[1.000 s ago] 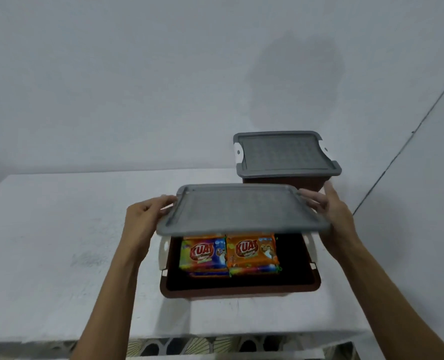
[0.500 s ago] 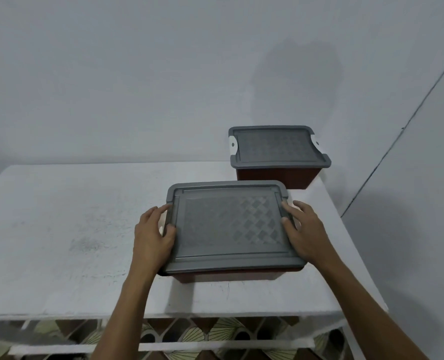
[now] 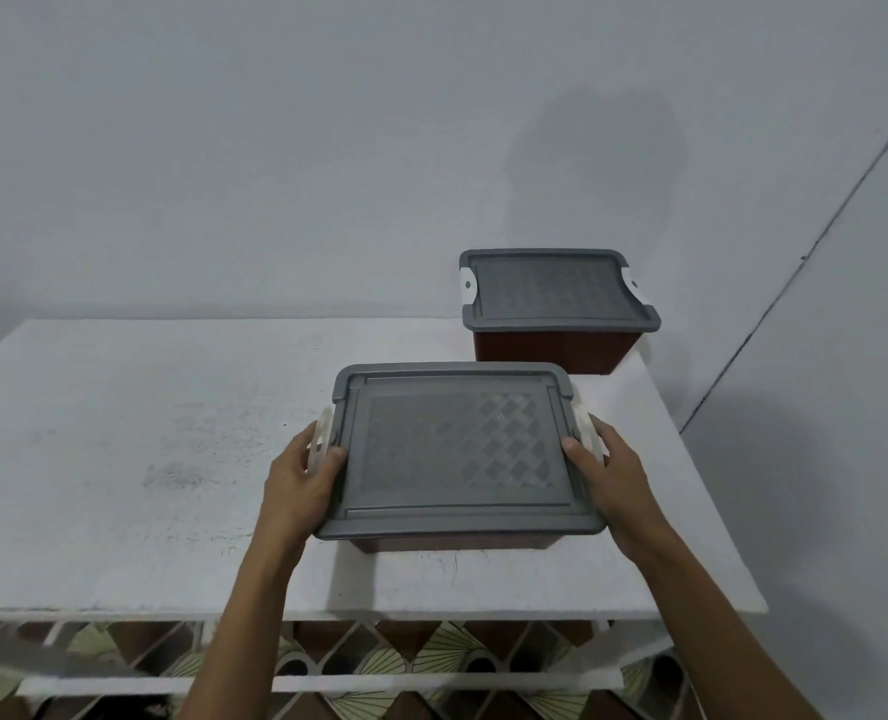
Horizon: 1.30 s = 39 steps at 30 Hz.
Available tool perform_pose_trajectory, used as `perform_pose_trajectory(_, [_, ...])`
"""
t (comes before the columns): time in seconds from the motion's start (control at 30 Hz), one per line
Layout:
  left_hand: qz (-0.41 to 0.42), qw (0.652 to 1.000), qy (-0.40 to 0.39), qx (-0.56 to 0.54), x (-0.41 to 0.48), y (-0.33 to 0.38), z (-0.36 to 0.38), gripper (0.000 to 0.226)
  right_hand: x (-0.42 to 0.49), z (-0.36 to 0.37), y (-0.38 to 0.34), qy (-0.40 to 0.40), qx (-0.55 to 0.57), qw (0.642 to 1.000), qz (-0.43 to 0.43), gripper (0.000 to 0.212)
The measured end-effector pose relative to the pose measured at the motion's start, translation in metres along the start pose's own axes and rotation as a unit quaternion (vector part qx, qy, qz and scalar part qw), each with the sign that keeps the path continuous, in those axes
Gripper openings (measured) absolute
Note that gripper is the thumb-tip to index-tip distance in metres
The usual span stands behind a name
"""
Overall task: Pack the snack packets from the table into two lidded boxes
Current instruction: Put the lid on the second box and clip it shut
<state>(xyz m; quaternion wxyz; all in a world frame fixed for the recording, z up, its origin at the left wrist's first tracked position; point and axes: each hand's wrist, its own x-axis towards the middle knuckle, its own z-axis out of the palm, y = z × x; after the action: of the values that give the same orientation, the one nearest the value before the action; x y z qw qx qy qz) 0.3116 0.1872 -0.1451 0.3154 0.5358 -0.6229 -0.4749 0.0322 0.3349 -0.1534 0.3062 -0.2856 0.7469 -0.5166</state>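
Note:
The near brown box (image 3: 452, 542) stands on the white table (image 3: 135, 459) with its grey lid (image 3: 457, 449) lying flat on it. No snack packets show; the lid hides the inside. My left hand (image 3: 301, 478) grips the white latch (image 3: 323, 433) on the box's left side, thumb on the lid's edge. My right hand (image 3: 605, 467) grips the white latch (image 3: 582, 423) on the right side, thumb on the lid. A second brown box (image 3: 556, 348) with a grey lid (image 3: 556, 291) stands at the back right, both its white latches folded onto the lid.
The table's front edge runs just below the near box, and its right edge lies close to both boxes. A grey wall rises behind the table. Under the table a patterned floor (image 3: 390, 662) and white frame bars show.
The lid came down from above the open box, covering the packets. Both hands slid from the lid's sides onto the white side latches and lifted them up.

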Motion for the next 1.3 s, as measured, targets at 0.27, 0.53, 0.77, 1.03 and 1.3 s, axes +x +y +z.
perform_pose_trajectory(0.27, [0.058,0.987,-0.003,0.152,0.001,-0.002,0.002,0.057,-0.008,0.011,-0.006,-0.021,-0.112,0.993,-0.031,0.061])
perform_pose_trajectory(0.53, [0.089,0.98,0.025,0.176,0.001,-0.007,0.007,0.059,-0.008,0.016,-0.008,-0.018,-0.293,0.952,-0.083,0.068])
perform_pose_trajectory(0.77, [0.119,0.971,0.036,0.205,0.006,-0.004,0.02,0.061,0.003,0.004,-0.003,-0.004,-0.294,0.949,-0.111,0.067])
perform_pose_trajectory(1.03, [0.145,0.967,-0.003,0.208,0.006,0.027,0.084,0.068,0.032,-0.047,0.003,0.077,-0.413,0.904,-0.081,0.061])
perform_pose_trajectory(1.3, [0.145,0.97,-0.035,0.19,0.021,0.05,0.145,0.072,0.067,-0.092,0.009,0.143,-0.431,0.889,-0.051,0.059])
